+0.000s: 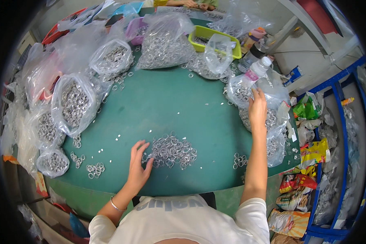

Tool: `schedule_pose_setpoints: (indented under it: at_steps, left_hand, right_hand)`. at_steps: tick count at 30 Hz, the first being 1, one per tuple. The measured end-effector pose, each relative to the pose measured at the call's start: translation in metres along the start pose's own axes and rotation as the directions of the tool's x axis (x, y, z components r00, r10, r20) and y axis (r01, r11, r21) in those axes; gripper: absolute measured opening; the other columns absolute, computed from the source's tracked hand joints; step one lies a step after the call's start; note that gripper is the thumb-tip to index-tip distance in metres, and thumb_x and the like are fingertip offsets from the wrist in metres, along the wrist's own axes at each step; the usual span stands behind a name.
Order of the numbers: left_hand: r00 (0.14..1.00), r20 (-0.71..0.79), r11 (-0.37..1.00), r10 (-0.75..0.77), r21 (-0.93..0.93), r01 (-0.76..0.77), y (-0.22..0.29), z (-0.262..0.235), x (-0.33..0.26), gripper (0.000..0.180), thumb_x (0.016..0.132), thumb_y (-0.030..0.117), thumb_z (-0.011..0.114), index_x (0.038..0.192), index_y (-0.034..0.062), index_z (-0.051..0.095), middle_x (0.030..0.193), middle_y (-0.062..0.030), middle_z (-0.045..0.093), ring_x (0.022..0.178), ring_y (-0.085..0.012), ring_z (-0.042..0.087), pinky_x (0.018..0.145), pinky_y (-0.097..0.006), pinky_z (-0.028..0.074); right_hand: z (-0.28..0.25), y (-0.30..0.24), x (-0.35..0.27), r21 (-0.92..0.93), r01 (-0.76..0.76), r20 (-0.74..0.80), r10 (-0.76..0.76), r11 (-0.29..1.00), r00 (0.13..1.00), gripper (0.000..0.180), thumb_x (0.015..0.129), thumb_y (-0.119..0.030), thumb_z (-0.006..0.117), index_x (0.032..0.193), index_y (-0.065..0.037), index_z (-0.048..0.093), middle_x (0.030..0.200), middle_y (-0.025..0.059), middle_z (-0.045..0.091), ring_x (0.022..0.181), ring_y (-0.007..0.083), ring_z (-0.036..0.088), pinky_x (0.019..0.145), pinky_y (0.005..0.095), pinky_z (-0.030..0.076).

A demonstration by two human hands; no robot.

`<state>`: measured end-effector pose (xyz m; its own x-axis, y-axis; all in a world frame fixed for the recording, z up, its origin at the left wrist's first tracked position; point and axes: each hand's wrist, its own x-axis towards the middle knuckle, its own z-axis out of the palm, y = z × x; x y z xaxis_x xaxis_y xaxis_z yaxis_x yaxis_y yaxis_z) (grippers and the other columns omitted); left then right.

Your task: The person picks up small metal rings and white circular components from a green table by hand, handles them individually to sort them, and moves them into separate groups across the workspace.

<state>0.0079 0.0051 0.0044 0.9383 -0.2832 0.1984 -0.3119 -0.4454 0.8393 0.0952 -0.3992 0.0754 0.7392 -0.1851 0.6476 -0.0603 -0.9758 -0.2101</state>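
A heap of silver metal rings [173, 151] lies on the green table near its front edge. My left hand [140, 166] rests at the heap's left side, its thumb and fingers spread apart, with a bracelet on the wrist. My right hand [258, 109] is stretched out to the right, over the clear plastic bags of rings [240, 90]. Its fingers are extended by the bag's mouth, and I make out nothing held in them. A smaller cluster of rings [240, 160] lies left of my right forearm.
Open bags of rings [74, 103] line the left side. A large full bag [164, 44] and a yellow-green basket [199, 34] stand at the back. Bottles [258, 70] stand at the back right. A blue shelf [338, 110] is on the right. Another person's hands [189, 4] show far off.
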Motion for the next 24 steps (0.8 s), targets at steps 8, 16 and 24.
schedule_pose_setpoints:
  at_steps: [8, 16, 24]
  left_hand:
    - [0.955, 0.297, 0.951, 0.000, 0.296, -0.092, -0.015, -0.004, 0.002, 0.110, 0.054, 0.025, 0.088, 0.145, 0.0081, 0.029, 0.152, -0.0200, 0.017, 0.141, -0.0427, 0.014, 0.111, -0.058, 0.019]
    - [0.811, 0.466, 0.869, 0.354, 0.155, -0.469, -0.030, 0.015, 0.047, 0.084, 0.066, 0.034, 0.081, 0.136, 0.0101, 0.043, 0.142, -0.0114, 0.041, 0.127, -0.0349, 0.040, 0.107, -0.054, 0.030]
    - [0.794, 0.498, 0.843, 0.349, 0.203, -0.498, -0.039, 0.022, 0.050, 0.062, 0.073, 0.020, 0.076, 0.129, 0.0121, 0.050, 0.136, -0.0098, 0.047, 0.113, -0.0285, 0.050, 0.095, -0.043, 0.038]
  right_hand:
    - [-0.021, -0.091, -0.101, 0.536, -0.077, 0.663, -0.363, 0.841, 0.654, 0.097, 0.057, -0.023, 0.087, 0.139, -0.007, 0.038, 0.144, 0.0189, 0.033, 0.134, 0.0389, 0.031, 0.109, 0.0483, 0.029]
    - [0.021, -0.150, -0.160, 0.623, 0.036, 0.502, -0.434, 0.782, 0.748, 0.088, 0.060, -0.025, 0.085, 0.136, -0.010, 0.045, 0.141, 0.0140, 0.039, 0.131, 0.0395, 0.034, 0.107, 0.0517, 0.028]
    - [0.037, -0.125, -0.176, 0.680, -0.086, 0.454, -0.326, 0.728, 0.829, 0.048, 0.071, 0.000, 0.072, 0.117, -0.006, 0.059, 0.125, 0.0110, 0.052, 0.112, 0.0306, 0.050, 0.094, 0.0440, 0.039]
